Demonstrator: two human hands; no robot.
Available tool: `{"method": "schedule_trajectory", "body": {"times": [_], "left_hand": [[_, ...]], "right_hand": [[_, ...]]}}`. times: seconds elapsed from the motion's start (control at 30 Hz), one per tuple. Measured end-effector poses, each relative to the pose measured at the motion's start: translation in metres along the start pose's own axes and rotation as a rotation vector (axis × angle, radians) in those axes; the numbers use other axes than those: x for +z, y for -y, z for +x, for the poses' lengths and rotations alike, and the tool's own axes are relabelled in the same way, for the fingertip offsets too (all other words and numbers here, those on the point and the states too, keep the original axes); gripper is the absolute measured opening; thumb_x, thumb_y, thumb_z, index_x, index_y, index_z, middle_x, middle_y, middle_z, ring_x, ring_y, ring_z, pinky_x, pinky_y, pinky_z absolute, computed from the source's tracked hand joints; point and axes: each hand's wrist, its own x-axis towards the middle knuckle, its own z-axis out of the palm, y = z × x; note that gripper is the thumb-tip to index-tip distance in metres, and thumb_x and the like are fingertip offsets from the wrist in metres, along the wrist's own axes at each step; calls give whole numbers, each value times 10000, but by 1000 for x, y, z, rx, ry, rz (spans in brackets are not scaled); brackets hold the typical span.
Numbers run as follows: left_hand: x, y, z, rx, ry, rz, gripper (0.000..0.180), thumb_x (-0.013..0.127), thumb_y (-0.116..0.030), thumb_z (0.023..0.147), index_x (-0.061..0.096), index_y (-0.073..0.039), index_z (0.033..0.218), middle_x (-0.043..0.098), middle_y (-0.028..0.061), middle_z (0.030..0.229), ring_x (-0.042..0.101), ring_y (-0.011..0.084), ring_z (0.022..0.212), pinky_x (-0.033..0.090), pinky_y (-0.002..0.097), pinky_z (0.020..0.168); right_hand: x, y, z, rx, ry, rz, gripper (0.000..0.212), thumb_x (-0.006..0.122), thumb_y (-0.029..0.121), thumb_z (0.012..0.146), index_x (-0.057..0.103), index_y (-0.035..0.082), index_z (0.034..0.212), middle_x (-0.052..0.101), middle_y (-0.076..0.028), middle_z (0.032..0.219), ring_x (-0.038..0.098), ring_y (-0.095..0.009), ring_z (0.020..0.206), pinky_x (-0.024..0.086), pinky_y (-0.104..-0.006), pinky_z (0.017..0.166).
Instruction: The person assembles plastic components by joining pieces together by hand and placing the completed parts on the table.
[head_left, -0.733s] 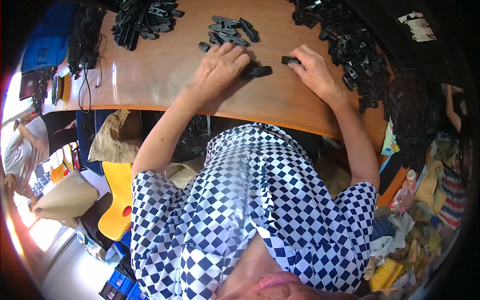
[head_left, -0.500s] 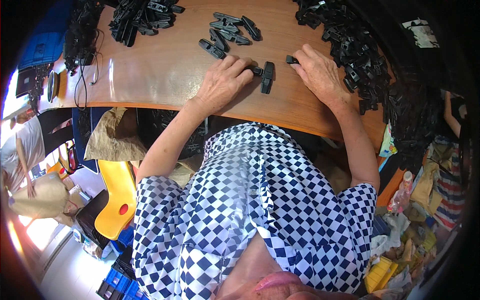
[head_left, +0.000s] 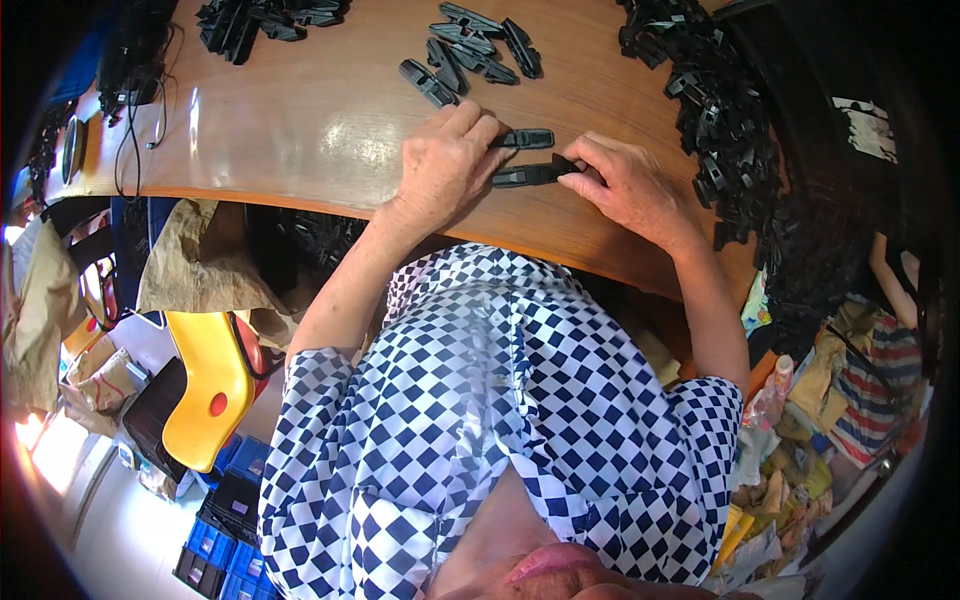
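Note:
My left hand (head_left: 450, 160) is closed at the middle of the wooden table's near side. From its fingertips a long black plastic piece (head_left: 525, 177) reaches toward the right. Just beyond that lies another long black plastic piece (head_left: 527, 139), its left end by my left fingers; whether they grip it too I cannot tell. My right hand (head_left: 628, 185) pinches a small black plastic part (head_left: 566, 163) between thumb and forefinger. This small part meets the right end of the nearer long piece. Several similar long black pieces (head_left: 468, 42) lie beyond my left hand.
A large heap of small black parts (head_left: 725, 140) runs along the table's right side. Another black pile (head_left: 262, 22) sits at the far left, with a thin black cable (head_left: 127, 150) beside it. Below the table (head_left: 300, 120) are brown paper (head_left: 195, 265) and a yellow chair (head_left: 210, 390).
My right hand has come left and brought the small part to the end of a long piece. The long piece that stood crosswise between my hands now lies sideways. The view has shifted slightly.

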Motion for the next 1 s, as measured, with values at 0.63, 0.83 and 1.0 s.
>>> {"method": "schedule_trajectory", "body": {"times": [0.63, 0.83, 1.0], "left_hand": [[1, 4, 2, 29, 24, -164, 203, 761, -148, 791, 681, -54, 952, 652, 58, 953, 651, 266, 864, 546, 377, 730], [5, 9, 6, 70, 20, -173, 223, 756, -140, 806, 685, -55, 999, 650, 69, 952, 651, 283, 871, 543, 382, 728], [-22, 13, 5, -140, -29, -113, 252, 715, -206, 885, 654, -71, 1088, 651, 103, 978, 665, 310, 861, 547, 399, 722]], "right_hand": [[2, 8, 22, -226, -80, -351, 152, 678, 91, 873, 531, 62, 896, 605, -91, 769, 669, -315, 698, 535, -420, 599], [14, 5, 30, -196, -168, -264, 121, 617, 108, 913, 515, 57, 874, 630, -131, 798, 673, -346, 769, 527, -456, 616], [-6, -13, 29, -217, -216, -322, 113, 655, 148, 902, 587, 67, 941, 641, -103, 877, 678, -315, 798, 545, -419, 641]]}}
